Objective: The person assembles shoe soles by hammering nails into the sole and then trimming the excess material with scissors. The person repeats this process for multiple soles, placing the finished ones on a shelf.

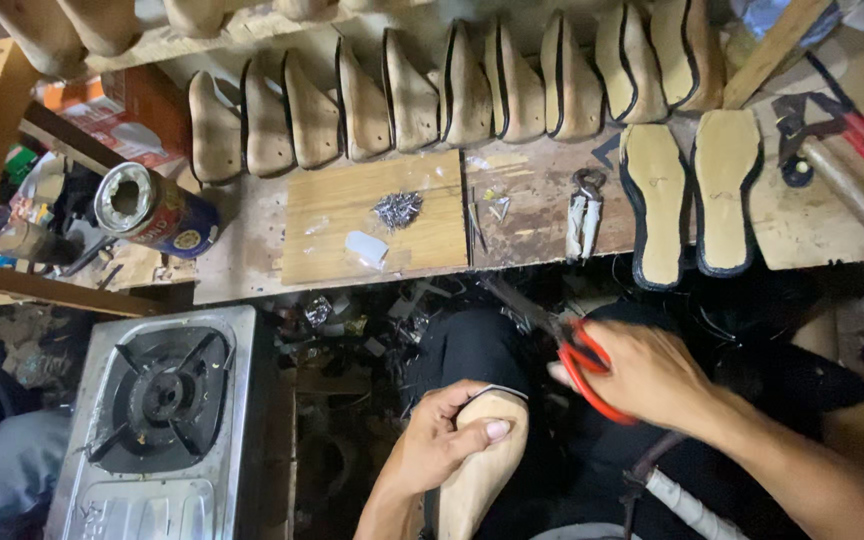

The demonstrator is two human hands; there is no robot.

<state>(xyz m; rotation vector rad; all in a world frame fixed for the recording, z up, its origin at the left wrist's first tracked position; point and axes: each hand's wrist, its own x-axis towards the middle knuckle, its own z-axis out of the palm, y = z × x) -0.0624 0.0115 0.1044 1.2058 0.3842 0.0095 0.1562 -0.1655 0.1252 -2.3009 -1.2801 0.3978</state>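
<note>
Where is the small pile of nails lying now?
In the head view, the nails lie on the light board at the bench's middle, below the row of lasts and left of the pincers.

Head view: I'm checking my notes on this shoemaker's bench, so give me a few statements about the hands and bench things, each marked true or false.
1. The left hand grips a wooden shoe last. True.
2. The right hand holds a hammer. False: it holds red-handled scissors.
3. A pile of small nails lies on the wooden board. True.
4. The two flat insoles lie on the gas stove. False: they lie on the bench, to the right.
</note>
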